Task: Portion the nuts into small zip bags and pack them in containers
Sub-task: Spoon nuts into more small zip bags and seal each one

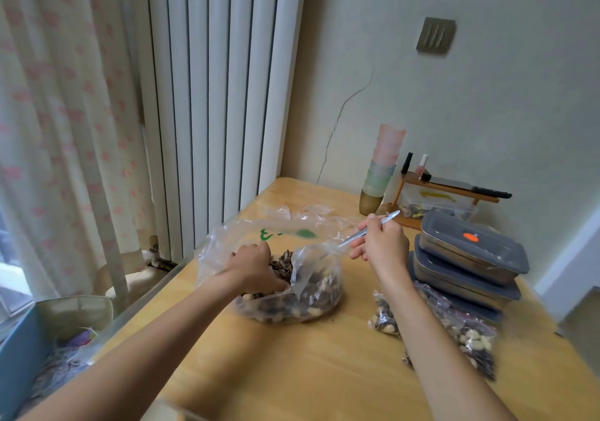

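Left hand inside nut bag, right hand gripping spoon.

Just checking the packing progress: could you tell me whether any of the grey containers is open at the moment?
No, the stacked grey containers all have their lids on.

Both arms outstretched, left hand fingers curled, right hand fisted.
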A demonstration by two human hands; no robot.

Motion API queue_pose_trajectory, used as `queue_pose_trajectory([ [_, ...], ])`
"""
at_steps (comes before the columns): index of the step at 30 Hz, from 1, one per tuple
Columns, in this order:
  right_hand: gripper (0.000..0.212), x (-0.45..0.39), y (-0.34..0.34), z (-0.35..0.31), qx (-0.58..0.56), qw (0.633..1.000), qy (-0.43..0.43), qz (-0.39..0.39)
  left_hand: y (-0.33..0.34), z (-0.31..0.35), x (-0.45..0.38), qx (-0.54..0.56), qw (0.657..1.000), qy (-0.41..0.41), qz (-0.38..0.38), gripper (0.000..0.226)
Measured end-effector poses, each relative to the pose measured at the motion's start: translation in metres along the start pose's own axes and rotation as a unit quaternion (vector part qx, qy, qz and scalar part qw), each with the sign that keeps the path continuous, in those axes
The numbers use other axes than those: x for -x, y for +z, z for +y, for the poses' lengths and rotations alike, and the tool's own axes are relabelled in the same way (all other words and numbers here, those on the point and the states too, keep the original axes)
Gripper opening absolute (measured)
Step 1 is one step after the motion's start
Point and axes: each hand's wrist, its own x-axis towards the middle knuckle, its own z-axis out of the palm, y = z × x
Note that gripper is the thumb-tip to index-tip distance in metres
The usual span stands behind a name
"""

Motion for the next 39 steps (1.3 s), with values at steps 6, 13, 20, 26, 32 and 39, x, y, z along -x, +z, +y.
queue_pose_trajectory([
  [6, 0.033, 0.002, 0.002, 0.001, 0.000, 1.000, 0.009, -0.003, 0.002, 0.002, -0.004, -0.038, 0.999, 0.006, -0.012, 0.043],
  [13, 0.033, 0.002, 0.001, 0.002, 0.003, 1.000, 0.008, -0.004, 0.001, 0.001, -0.007, -0.032, 0.999, -0.020, -0.038, 0.038],
  [20, 0.035, 0.001, -0.004, 0.003, 0.000, 1.000, 0.016, -0.002, -0.004, 0.002, -0.004, 0.038, 0.999, -0.007, 0.009, 0.031],
  [26, 0.036, 0.001, -0.004, 0.000, -0.003, 1.000, 0.010, 0.000, -0.006, 0.001, 0.003, 0.041, 0.995, 0.089, 0.032, 0.044],
  [32, 0.035, 0.004, -0.004, -0.002, -0.002, 1.000, -0.006, 0.007, -0.003, -0.005, 0.008, 0.067, 0.988, 0.139, 0.027, 0.051],
  [39, 0.034, 0.005, -0.007, -0.014, 0.009, 0.998, -0.062, 0.014, -0.002, -0.004, 0.009, 0.125, 0.977, 0.153, 0.079, 0.059],
])
